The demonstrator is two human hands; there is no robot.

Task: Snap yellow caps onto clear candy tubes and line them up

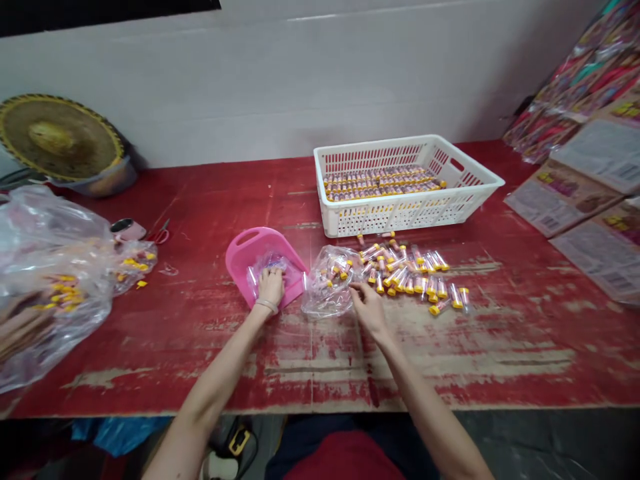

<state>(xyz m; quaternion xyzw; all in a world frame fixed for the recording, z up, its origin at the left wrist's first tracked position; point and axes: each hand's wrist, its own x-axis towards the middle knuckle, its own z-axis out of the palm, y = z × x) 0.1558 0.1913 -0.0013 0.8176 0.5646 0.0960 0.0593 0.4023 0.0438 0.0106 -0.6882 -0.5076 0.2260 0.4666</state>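
My left hand reaches over a pink cutting board or scoop, its fingers closed on crumpled clear plastic; what lies under the fingers is hidden. Right beside it sits a clear bag with several small yellow-capped tubes in it. My right hand is at the bag's right edge, fingers bent and close together; what they pinch, if anything, is too small to tell. A loose pile of clear tubes with yellow caps spreads to the right of the bag.
Behind the pile stands a white basket holding rows of tubes. Printed cartons are stacked at right. At left lie a large plastic bag with yellow pieces, another person's hand, scissors, a cup and a round woven lid.
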